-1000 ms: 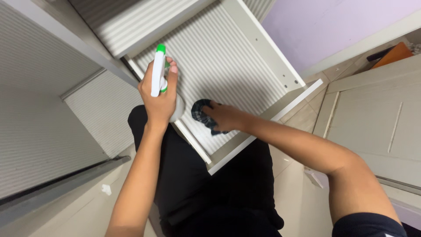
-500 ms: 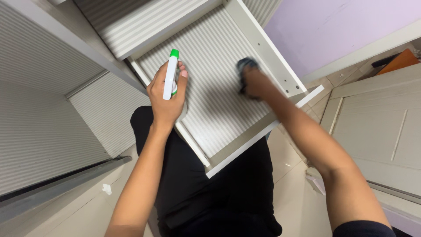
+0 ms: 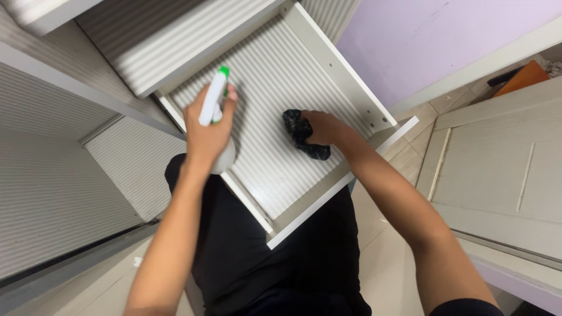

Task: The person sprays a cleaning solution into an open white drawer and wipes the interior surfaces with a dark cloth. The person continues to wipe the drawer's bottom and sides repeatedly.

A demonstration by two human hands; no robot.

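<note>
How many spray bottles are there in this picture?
1. The spray bottle, white with green trim, is gripped in the left hand over the open drawer. The right hand presses a dark cloth instead. Others could be hidden off-frame.

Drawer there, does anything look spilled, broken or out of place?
Nothing stands out. The open white drawer has a ribbed floor with no puddle visible. The right hand presses a dark cloth on it; the left hand holds a spray bottle.
</note>
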